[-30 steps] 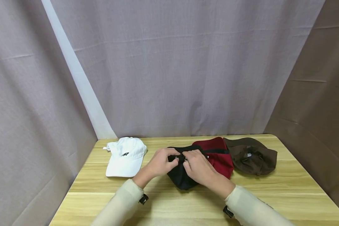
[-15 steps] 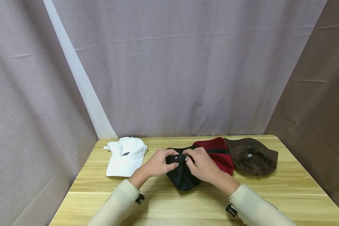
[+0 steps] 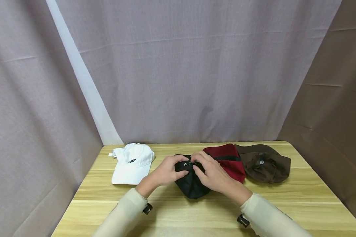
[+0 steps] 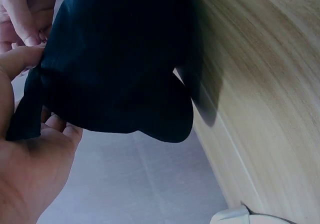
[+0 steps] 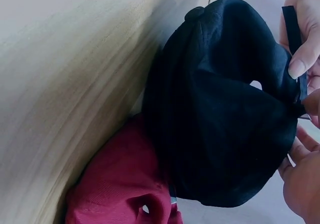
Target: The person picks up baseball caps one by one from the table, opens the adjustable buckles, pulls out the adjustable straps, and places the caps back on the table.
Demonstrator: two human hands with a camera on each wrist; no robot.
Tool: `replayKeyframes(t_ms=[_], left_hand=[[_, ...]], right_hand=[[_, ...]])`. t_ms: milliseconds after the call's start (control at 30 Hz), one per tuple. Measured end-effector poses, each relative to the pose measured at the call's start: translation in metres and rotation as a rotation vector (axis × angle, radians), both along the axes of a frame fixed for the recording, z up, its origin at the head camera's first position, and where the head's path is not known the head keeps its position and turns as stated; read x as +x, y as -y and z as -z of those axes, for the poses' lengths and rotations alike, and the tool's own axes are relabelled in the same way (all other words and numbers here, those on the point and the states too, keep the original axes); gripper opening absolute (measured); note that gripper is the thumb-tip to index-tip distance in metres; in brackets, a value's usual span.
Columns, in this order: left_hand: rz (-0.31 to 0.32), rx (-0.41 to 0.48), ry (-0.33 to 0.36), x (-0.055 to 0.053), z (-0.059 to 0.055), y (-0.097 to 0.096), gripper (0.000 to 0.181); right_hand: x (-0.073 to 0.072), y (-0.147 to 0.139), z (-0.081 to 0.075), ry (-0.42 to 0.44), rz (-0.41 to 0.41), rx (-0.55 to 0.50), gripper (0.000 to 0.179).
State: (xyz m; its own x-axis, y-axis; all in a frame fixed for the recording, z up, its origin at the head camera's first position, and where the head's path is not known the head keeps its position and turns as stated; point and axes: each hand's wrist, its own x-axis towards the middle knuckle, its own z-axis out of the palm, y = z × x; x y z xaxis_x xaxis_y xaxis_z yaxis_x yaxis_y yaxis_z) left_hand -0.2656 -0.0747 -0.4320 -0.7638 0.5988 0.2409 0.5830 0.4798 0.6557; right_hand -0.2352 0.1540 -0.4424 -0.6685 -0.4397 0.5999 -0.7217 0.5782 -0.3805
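Note:
A black cap (image 3: 192, 189) is held at the middle of the table, its crown toward the person. My left hand (image 3: 166, 171) grips the left side of its back opening, thumb in front. From the right, my right hand (image 3: 211, 174) pinches the edge near the small metal bit of the strap. In the right wrist view a loose strap end (image 5: 291, 28) stands out beside the left thumb. The left wrist view shows the cap's dark side (image 4: 115, 69) close up. The right fingertips are partly hidden there.
Right behind the black cap lies a dark red cap (image 3: 225, 153) with a black band. Farther right, a brown cap (image 3: 267, 168) rests with its inside showing. A white cap (image 3: 132, 168) with a black mark sits at left on the wooden table (image 3: 184, 219).
The hands have drawn slightly apart along the strap, and the right thumb and fingers have shifted. More of the strap's metal bits show. The other caps have stayed put.

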Motion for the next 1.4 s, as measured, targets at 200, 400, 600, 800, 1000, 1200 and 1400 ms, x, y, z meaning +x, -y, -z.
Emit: replayKeyframes(t_ms=[200, 400, 600, 800, 1000, 1200, 1400], left_hand=[[0.008, 0.011, 0.007, 0.001, -0.001, -0.001, 0.035], [0.027, 0.027, -0.008, 0.002, 0.000, -0.002, 0.031], [0.047, 0.013, -0.025, 0.004, -0.002, -0.003, 0.014], [0.044, 0.007, -0.031, 0.003, -0.003, -0.004, 0.008], [0.048, 0.034, 0.021, 0.001, -0.002, -0.002, 0.005], [0.097, 0.017, 0.028, -0.001, -0.002, 0.000, 0.010], [0.119, 0.025, 0.023, 0.002, 0.004, 0.000, 0.011]], right_hand=[[0.000, 0.000, -0.001, 0.005, -0.008, 0.016, 0.016], [0.002, 0.003, -0.004, 0.040, -0.017, 0.028, 0.012], [0.004, 0.009, -0.008, 0.073, -0.024, 0.079, 0.005], [0.006, 0.016, -0.015, 0.094, 0.084, 0.172, 0.009], [0.007, 0.020, -0.019, 0.053, 0.095, 0.227, 0.013], [0.005, 0.018, -0.018, 0.060, 0.063, 0.230, 0.014], [0.007, 0.016, -0.015, 0.090, 0.003, 0.248, 0.017]])
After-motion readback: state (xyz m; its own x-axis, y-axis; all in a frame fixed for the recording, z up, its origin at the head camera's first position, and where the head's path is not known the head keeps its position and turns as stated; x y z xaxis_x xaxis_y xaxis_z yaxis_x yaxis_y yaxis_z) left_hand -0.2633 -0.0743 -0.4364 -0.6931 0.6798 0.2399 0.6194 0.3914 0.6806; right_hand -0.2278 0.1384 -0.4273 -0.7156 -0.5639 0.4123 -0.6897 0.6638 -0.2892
